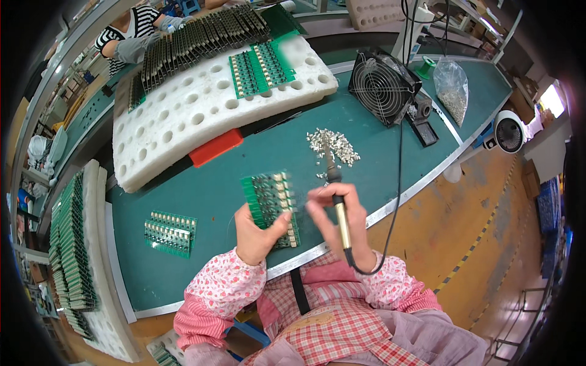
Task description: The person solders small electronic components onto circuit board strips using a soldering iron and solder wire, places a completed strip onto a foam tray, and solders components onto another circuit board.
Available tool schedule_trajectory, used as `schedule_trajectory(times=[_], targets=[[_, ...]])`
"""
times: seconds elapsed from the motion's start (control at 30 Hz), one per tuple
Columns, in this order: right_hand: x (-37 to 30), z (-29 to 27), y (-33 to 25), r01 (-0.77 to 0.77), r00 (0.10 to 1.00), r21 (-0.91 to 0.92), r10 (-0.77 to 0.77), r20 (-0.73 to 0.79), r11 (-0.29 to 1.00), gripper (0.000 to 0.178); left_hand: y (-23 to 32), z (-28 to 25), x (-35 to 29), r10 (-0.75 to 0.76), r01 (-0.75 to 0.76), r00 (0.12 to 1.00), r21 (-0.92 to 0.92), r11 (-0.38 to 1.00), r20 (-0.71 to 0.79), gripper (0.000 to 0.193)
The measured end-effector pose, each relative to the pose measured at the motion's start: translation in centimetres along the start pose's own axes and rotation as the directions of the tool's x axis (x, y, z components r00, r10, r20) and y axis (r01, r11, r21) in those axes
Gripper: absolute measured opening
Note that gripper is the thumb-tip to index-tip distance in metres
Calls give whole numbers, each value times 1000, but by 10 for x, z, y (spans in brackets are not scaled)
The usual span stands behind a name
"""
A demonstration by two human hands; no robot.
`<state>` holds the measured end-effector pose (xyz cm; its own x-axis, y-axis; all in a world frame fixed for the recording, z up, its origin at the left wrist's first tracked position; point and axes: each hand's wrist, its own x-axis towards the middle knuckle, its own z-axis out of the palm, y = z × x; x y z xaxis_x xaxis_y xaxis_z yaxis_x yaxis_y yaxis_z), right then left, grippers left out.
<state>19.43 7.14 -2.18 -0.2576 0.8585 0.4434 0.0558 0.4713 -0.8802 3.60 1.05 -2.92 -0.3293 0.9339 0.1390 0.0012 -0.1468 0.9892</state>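
My left hand (260, 235) is closed on the lower left edge of a green circuit board (267, 201), tilted above the bench. White connectors run down the board's right side, dark parts down its left. In my right hand (349, 219) is a soldering iron (340, 212), its tip pointing up and away from me, its black cord looping down from the handle. Beyond the iron a pile of small silvery-white parts (342, 148) lies on the green bench, and the tip overlaps it in view. Another populated circuit board (171, 233) lies flat at the left.
A white foam tray (201, 131) carries rows of upright boards (201, 43) and flat ones. Far right are a black fan (381, 87), a soldering stand (422, 122) and a bag of parts (453, 91). A red bin (216, 147) sits under the foam. A gloved co-worker (131, 36) is opposite.
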Motion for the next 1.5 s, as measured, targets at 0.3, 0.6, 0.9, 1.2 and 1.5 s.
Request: schedule_trajectory(times=[0.3,0.6,0.9,1.2,1.5], targets=[[26,-33,42,281,959,-529,-216,183,800,28,-1,-13,20,-412,396,907,-507,765,87,32],[25,-28,38,279,960,-686,-195,200,672,23,-2,-12,14,-352,345,929,-601,721,110,39],[24,-16,32,270,963,-635,-190,193,723,24,-5,-11,14,-363,379,920,-567,732,146,36],[18,-16,22,-94,991,-191,110,74,977,18,-4,-11,13,-344,370,927,-524,767,151,35],[10,-22,19,-395,917,242,367,155,886,28,-4,-2,13,-322,341,939,-472,813,123,34]])
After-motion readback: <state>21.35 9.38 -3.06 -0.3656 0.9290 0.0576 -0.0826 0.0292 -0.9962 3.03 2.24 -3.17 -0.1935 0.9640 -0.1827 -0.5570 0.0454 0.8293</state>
